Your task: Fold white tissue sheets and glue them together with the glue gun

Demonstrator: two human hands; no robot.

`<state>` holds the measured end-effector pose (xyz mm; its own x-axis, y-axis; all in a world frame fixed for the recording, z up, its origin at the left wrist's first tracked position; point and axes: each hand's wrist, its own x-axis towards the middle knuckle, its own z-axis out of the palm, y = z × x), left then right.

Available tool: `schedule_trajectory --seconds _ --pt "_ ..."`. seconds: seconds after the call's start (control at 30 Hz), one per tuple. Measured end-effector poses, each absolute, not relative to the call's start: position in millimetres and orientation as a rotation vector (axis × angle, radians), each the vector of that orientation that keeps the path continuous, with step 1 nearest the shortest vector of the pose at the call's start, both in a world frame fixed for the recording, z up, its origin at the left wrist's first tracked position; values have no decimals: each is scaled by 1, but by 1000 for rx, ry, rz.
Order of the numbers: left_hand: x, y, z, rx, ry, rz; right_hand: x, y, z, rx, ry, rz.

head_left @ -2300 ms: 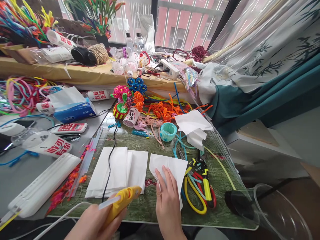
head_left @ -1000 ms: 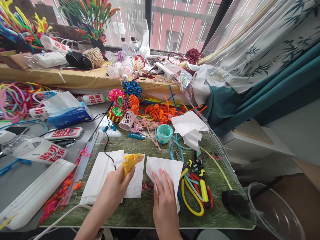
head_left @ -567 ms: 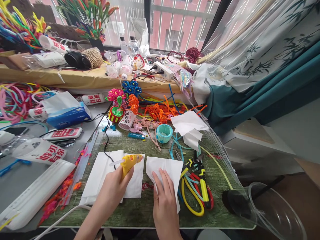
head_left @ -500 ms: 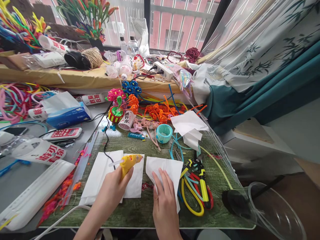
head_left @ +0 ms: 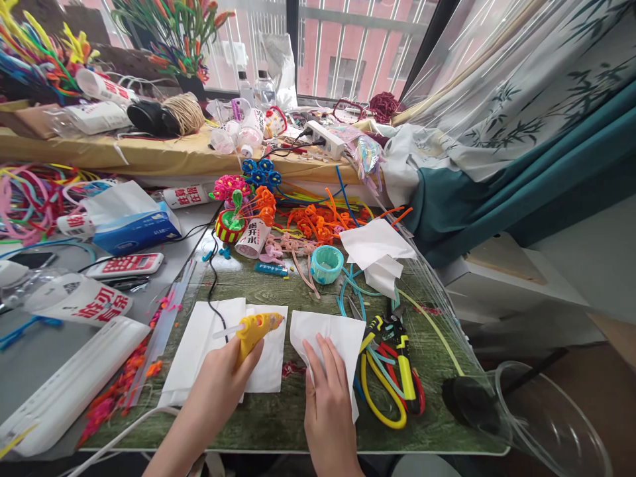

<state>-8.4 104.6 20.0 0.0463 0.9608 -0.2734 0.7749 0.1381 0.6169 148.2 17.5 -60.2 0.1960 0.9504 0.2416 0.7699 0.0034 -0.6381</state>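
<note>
My left hand (head_left: 222,385) grips a yellow glue gun (head_left: 256,327) by its handle, with the nozzle pointing right over a white tissue (head_left: 211,344) lying on the green mat. A glue stick pokes out of the gun's back end. My right hand (head_left: 326,397) lies flat, fingers together, on a second white tissue (head_left: 342,332) just to the right. The gun's black cord runs away up the table.
Pliers and cutters with yellow and red handles (head_left: 400,361) lie right of the tissues. Behind are a teal tape roll (head_left: 326,263), orange pipe-cleaner flowers (head_left: 318,222), crumpled tissue (head_left: 378,250), a blue tissue box (head_left: 134,222) and a white case (head_left: 69,384). A clear bowl (head_left: 546,417) sits at the right edge.
My left hand carried the glue gun from near the table's front edge forward onto the left tissue; its nozzle has since tipped slightly lower. My right hand stayed on the right tissue.
</note>
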Motion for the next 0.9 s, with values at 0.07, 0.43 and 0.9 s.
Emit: schedule_trajectory --seconds 0.07,0.43,0.9 --pt "-10 102 20 1674 1757 357 148 17 -61 -1805 -1611 350" --pt "-17 95 24 1747 1705 382 149 16 -60 -1810 -1622 411" --pt "-66 75 25 2913 1571 429 151 16 -57 -1761 -1549 434"
